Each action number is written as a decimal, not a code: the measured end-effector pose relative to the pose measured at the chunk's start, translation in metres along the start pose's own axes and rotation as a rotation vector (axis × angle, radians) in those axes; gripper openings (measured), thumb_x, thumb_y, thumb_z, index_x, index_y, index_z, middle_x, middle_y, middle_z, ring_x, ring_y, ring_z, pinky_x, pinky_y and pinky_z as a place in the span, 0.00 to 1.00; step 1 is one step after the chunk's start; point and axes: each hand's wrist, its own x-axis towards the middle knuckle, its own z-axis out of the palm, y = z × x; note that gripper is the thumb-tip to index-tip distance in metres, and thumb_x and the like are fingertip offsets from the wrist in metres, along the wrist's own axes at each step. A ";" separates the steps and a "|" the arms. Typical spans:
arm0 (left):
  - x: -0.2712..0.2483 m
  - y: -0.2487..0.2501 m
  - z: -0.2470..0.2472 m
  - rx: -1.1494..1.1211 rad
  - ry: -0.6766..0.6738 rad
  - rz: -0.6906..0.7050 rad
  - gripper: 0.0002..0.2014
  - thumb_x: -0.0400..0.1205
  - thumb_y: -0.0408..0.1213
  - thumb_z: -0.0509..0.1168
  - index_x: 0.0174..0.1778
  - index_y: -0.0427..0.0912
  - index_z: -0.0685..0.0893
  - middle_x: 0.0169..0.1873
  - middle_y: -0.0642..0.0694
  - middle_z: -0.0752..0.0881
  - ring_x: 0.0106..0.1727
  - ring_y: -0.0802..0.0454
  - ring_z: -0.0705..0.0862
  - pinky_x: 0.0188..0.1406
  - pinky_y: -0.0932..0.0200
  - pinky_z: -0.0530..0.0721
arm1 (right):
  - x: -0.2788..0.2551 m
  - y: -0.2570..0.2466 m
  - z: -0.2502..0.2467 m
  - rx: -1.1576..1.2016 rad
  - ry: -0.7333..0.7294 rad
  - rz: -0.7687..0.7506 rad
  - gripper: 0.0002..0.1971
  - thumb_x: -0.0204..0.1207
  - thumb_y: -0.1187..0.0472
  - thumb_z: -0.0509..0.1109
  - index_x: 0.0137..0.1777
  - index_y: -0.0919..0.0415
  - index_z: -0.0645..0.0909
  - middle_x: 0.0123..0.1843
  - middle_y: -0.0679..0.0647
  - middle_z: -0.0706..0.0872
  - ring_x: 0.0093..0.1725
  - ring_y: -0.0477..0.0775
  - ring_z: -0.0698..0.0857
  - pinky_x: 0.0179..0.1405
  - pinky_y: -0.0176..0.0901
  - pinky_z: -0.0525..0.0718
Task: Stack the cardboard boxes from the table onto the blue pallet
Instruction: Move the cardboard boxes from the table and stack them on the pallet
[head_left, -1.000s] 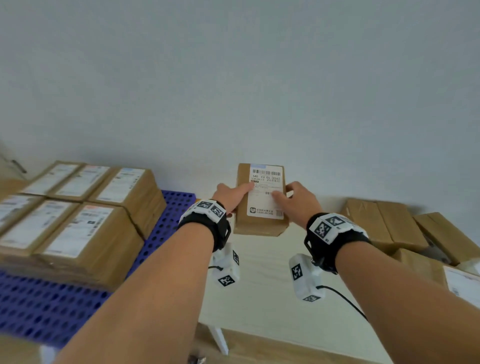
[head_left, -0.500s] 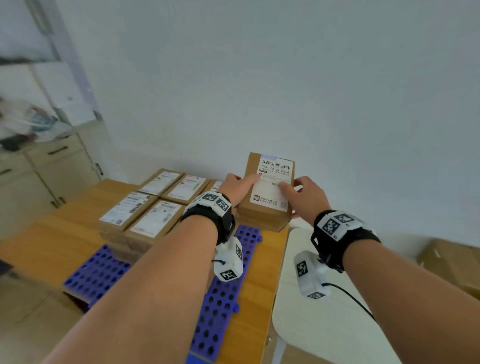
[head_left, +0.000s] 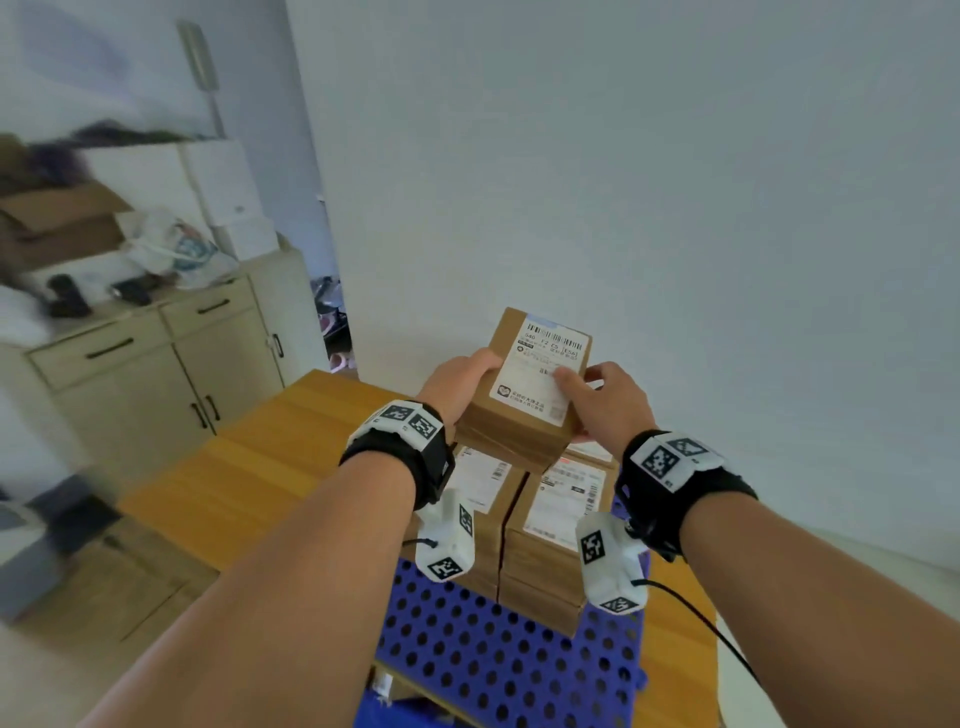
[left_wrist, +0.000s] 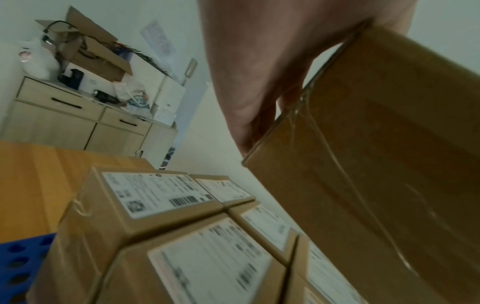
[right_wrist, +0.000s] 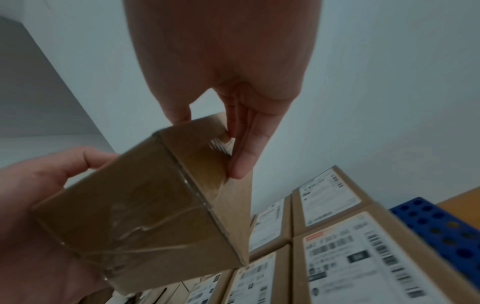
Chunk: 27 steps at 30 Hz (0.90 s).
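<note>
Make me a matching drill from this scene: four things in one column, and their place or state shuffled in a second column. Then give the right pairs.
Things:
1. held cardboard box
2. stacked cardboard boxes
3. blue pallet
4. cabinet

Places or states:
A. stands against the wall at far left, with clutter on top
B. lies on the orange-brown wooden surface, full of round holes
C. gripped by the left hand and the right hand, in the air above the stack
D. rest on the pallet, white labels facing up

Pairs: 1-C, 2-D, 3-B, 4-A
</note>
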 end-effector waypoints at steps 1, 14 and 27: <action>0.007 -0.005 -0.009 0.001 0.004 -0.002 0.16 0.84 0.50 0.55 0.40 0.45 0.82 0.41 0.43 0.87 0.41 0.46 0.82 0.46 0.54 0.76 | 0.004 -0.004 0.010 -0.008 -0.005 0.001 0.22 0.79 0.43 0.68 0.63 0.59 0.75 0.43 0.51 0.89 0.36 0.53 0.92 0.41 0.54 0.93; 0.116 -0.019 -0.079 -0.058 0.021 -0.116 0.15 0.73 0.53 0.64 0.47 0.47 0.83 0.49 0.43 0.87 0.53 0.44 0.82 0.64 0.46 0.77 | 0.110 -0.036 0.087 -0.065 -0.041 0.016 0.13 0.80 0.46 0.67 0.45 0.54 0.74 0.45 0.52 0.90 0.35 0.54 0.92 0.40 0.50 0.93; 0.190 -0.058 -0.091 -0.068 -0.031 -0.298 0.13 0.76 0.51 0.65 0.51 0.47 0.82 0.55 0.41 0.87 0.59 0.42 0.83 0.69 0.39 0.77 | 0.163 -0.021 0.131 -0.106 -0.129 0.175 0.17 0.77 0.46 0.71 0.56 0.57 0.74 0.50 0.51 0.88 0.36 0.52 0.92 0.31 0.40 0.90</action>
